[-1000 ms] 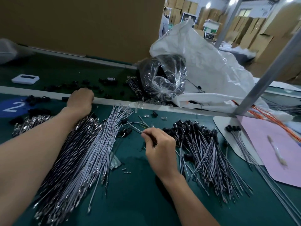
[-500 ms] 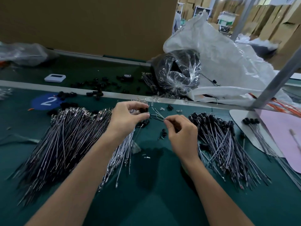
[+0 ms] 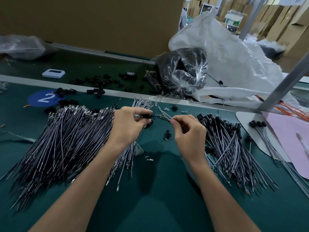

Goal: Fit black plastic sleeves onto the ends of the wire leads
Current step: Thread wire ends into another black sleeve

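Both hands are up around mid-frame, just apart. The left hand (image 3: 128,126) pinches a black plastic sleeve (image 3: 147,116) between thumb and fingertips, and the right hand (image 3: 190,134) pinches the end of a thin wire lead (image 3: 165,117) pointed toward it. Can't tell if the lead is actually inside the sleeve. Under everything is the green work mat (image 3: 158,198). A big white sack (image 3: 225,56) slumps at upper right. The huge fan of bare leads (image 3: 58,139) fills the left side, partly under the left wrist, and the smaller pile of sleeved leads (image 3: 234,148) sits right of the right hand. A clear bag of black parts (image 3: 182,72) leans on the sack, and a pink sheet (image 3: 287,139) lies at the right edge. A blue "2" sticker (image 3: 43,97) is at left, with loose sleeves (image 3: 98,82) scattered above it.
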